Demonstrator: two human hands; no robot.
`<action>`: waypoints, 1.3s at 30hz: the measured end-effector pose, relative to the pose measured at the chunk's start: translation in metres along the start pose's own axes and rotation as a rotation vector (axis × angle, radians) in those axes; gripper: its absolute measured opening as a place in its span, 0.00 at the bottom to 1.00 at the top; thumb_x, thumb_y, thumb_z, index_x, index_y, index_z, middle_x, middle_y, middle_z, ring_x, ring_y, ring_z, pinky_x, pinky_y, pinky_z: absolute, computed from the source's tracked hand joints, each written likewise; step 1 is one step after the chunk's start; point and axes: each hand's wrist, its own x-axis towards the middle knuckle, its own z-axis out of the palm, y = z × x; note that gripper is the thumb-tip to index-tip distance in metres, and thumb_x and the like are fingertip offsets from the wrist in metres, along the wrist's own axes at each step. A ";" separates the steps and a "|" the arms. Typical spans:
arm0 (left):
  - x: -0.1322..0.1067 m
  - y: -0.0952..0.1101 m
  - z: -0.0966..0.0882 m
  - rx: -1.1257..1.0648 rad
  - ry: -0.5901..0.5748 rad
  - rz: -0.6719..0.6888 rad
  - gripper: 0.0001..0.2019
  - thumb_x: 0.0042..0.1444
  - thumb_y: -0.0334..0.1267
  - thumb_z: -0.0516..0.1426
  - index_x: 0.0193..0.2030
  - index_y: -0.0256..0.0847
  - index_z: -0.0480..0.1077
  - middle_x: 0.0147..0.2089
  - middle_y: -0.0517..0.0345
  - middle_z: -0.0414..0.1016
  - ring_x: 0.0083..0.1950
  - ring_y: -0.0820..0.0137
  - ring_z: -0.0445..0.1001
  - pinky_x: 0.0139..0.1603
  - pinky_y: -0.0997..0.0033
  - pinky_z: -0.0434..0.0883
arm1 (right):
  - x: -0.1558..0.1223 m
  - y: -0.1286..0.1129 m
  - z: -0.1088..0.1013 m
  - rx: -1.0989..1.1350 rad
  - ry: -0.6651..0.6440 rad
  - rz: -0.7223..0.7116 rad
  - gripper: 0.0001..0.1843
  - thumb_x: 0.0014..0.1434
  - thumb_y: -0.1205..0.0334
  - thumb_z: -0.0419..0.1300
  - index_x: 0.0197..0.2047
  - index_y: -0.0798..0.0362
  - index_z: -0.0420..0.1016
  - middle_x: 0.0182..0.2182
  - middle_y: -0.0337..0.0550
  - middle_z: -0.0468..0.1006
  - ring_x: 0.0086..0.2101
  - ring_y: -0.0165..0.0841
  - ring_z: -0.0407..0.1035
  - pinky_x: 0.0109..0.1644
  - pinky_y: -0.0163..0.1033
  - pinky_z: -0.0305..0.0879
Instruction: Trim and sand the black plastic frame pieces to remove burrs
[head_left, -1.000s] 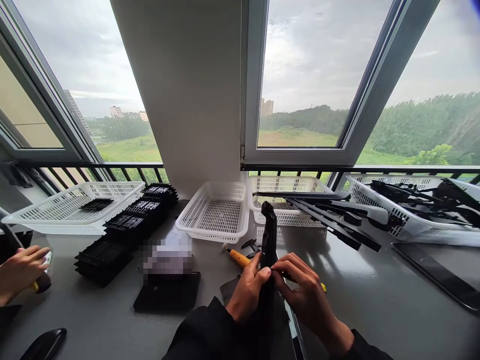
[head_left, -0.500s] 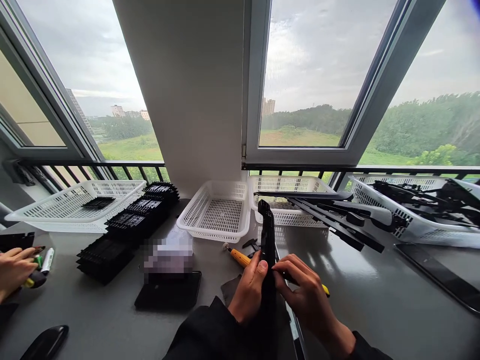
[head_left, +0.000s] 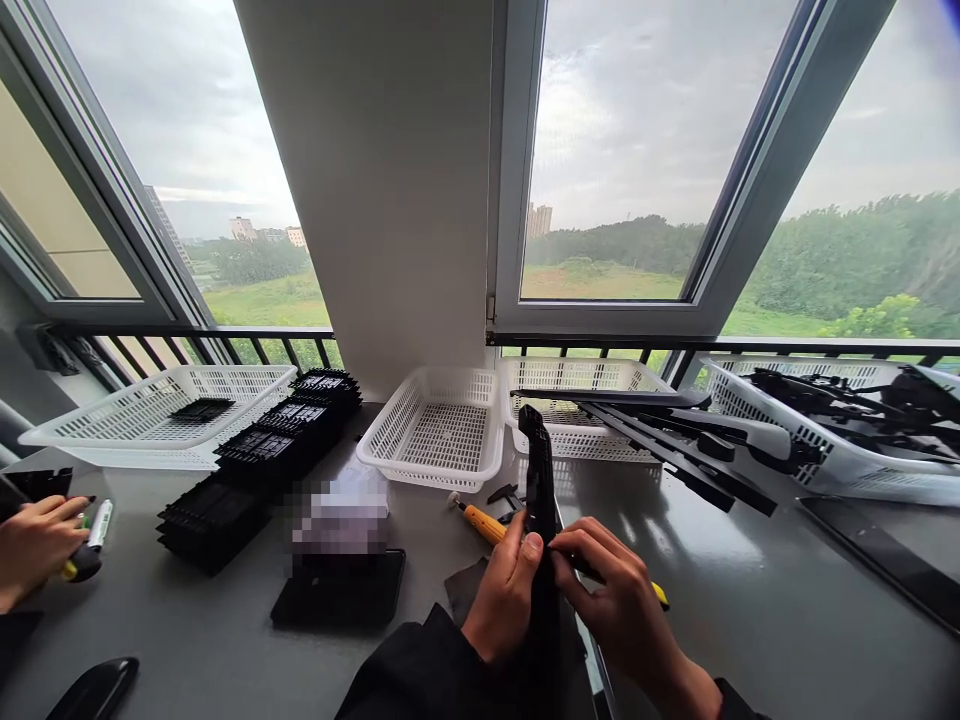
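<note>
My left hand (head_left: pixel 502 590) is closed around a long black plastic strip (head_left: pixel 540 475), holding it upright and slightly tilted. At the strip's right edge my right hand (head_left: pixel 619 600) works with pinched fingertips. A slim tool with a yellow end (head_left: pixel 660 597) shows behind that hand, its tip hidden by the fingers. Just beyond my left hand an orange-handled tool (head_left: pixel 480 522) lies on the table, next to a black caliper-like tool (head_left: pixel 508 497). A dark flat piece (head_left: pixel 465 588) lies left of my left hand.
White baskets line the window side: one with a black grid piece (head_left: pixel 52 435), a middle one (head_left: pixel 427 480), one under long black strips (head_left: pixel 675 455), one full of black parts (head_left: pixel 855 470). Stacked black grids (head_left: pixel 217 510) stand left. A co-worker's hand (head_left: pixel 45 545) holds a tool.
The whole view has shifted slightly. Both hands keep their hold at the black strip, with only small movement of the right fingers. At far left the co-worker's hand has moved a little.
</note>
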 end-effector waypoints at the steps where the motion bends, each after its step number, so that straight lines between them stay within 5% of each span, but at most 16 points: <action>1: 0.000 0.000 0.000 -0.003 0.001 0.000 0.26 0.73 0.53 0.51 0.67 0.37 0.70 0.65 0.44 0.77 0.72 0.49 0.66 0.71 0.55 0.66 | 0.000 0.001 0.000 -0.004 -0.006 0.015 0.08 0.71 0.67 0.59 0.38 0.48 0.76 0.33 0.39 0.76 0.33 0.33 0.73 0.38 0.36 0.69; 14: 0.002 0.006 -0.001 -0.034 -0.011 -0.005 0.27 0.69 0.57 0.55 0.62 0.37 0.71 0.57 0.45 0.80 0.60 0.51 0.76 0.65 0.54 0.70 | -0.002 -0.004 0.009 0.071 -0.009 0.041 0.09 0.72 0.68 0.57 0.39 0.48 0.74 0.34 0.39 0.76 0.36 0.34 0.72 0.41 0.37 0.68; 29: 0.009 0.003 -0.009 -0.098 0.115 -0.117 0.29 0.62 0.61 0.60 0.58 0.39 0.76 0.55 0.46 0.82 0.62 0.49 0.76 0.65 0.54 0.72 | 0.011 0.005 -0.001 -0.086 -0.134 0.168 0.09 0.63 0.72 0.62 0.33 0.50 0.71 0.31 0.38 0.76 0.36 0.36 0.72 0.40 0.38 0.66; 39: 0.014 0.000 -0.014 -0.183 0.130 -0.137 0.29 0.58 0.58 0.65 0.58 0.39 0.75 0.52 0.48 0.84 0.56 0.52 0.80 0.57 0.61 0.76 | 0.013 0.007 0.003 -0.088 -0.065 0.098 0.10 0.63 0.70 0.65 0.33 0.49 0.70 0.31 0.38 0.77 0.36 0.35 0.70 0.38 0.37 0.63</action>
